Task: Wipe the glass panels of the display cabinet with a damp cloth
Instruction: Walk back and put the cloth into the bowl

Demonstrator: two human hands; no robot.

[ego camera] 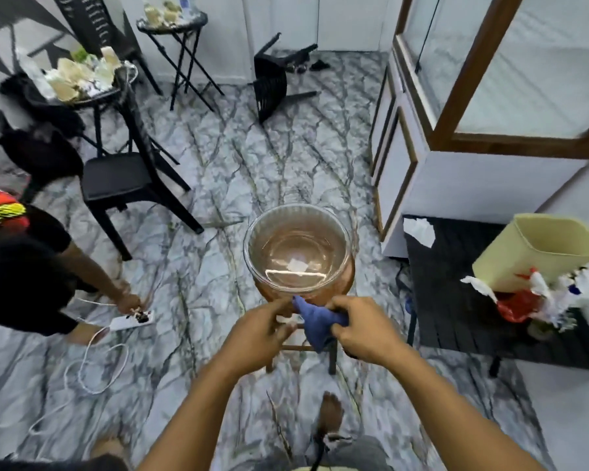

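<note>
Indoor room, marble-pattern floor (218, 171), grey veins on white. White walls along the top of the frame.
Upper right: cabinet (456, 185), white base, brown wood frame, glass panels (541, 73) above.
Right edge, below the cabinet: black table (456, 300). On it, yellow bin (538, 253), tilted, open mouth toward the upper right. Red and white litter (521, 304) just beside its lower end.
Upper left: two round tables (170, 27), each loaded with pale packets, not identifiable. Black chair (116, 185) upright at left; second chair (271, 83) tipped over near the top centre.
Left edge: second person, hand (128, 302) on a white power strip (133, 321); white cable (96, 368) looped on the floor.

Centre: clear glass bowl (249, 239) on a wooden stool (332, 355). Bright glint low inside the bowl; liquid or not, cannot tell.

Cloth (317, 321): blue, bunched, held in the air at the bowl's near rim, in front of the stool. Long axis close to vertical in the frame, leaning slightly left at the top; narrow tip up toward the bowl, tail hanging down.
Right hand (364, 328): fingers curled round the cloth's right side, firm grasp.
Left hand (262, 328): fingers curled, tips at the cloth's upper left edge; blurred, so gripping or only touching cannot be told.
</note>
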